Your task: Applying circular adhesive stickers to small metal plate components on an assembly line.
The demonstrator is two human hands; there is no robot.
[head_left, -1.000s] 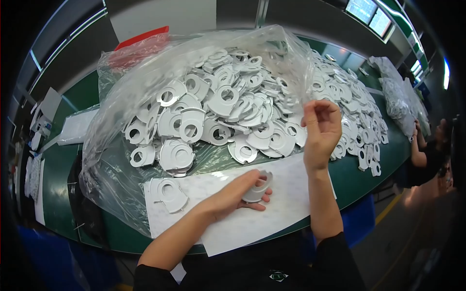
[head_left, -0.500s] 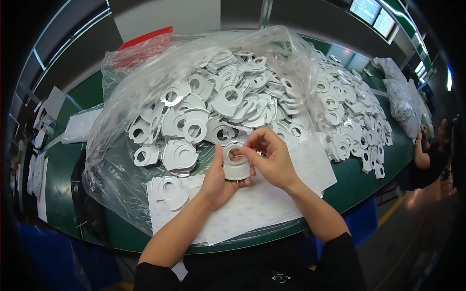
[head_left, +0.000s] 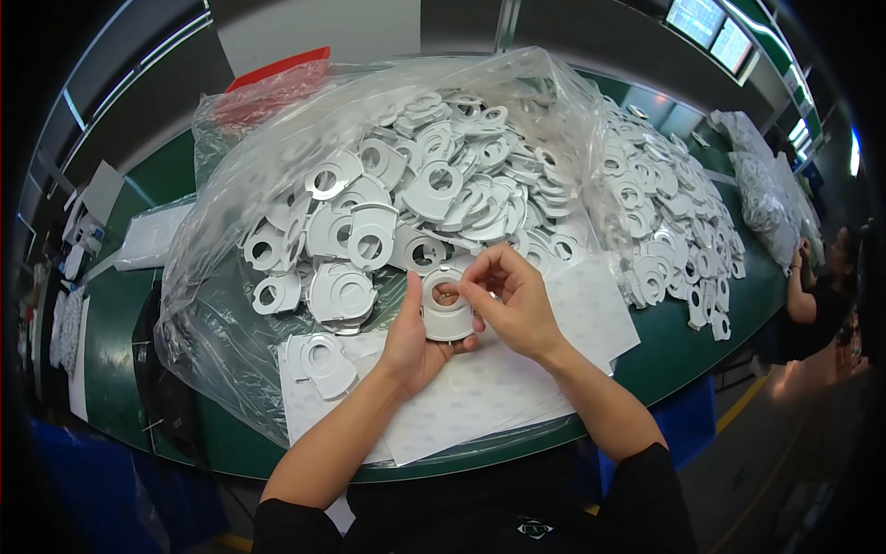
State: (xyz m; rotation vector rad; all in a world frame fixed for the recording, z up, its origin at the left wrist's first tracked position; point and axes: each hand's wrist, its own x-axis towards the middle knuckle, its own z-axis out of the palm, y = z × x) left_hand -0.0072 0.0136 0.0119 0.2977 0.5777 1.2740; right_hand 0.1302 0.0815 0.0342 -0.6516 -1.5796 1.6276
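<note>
A white plastic part [head_left: 448, 323] with a round hole and a rounded skirt stands upright in my left hand [head_left: 402, 349]. The left thumb presses its left side, and the fingers wrap behind and under it. My right hand [head_left: 513, 307] closes thumb and forefinger in a pinch at the right rim of the hole. Whether a small extra piece is between those fingertips cannot be made out. Behind my hands lies a big heap of similar white parts [head_left: 432, 191] on clear plastic sheeting [head_left: 217, 268]. Left of my left forearm, a few matching parts [head_left: 325, 366] lie overlapped on white sheets [head_left: 461, 420].
Another pile of white parts [head_left: 678, 217] spreads over the green table [head_left: 678, 374] on the right. Beyond it are filled clear bags [head_left: 761, 189] and another person's arm [head_left: 800, 294]. A red bin [head_left: 281, 69] stands at the back left. A flat white packet [head_left: 155, 238] lies left.
Almost nothing differs. Both hands and the held white plastic part have shifted very slightly upward in the picture, with the same grip.
</note>
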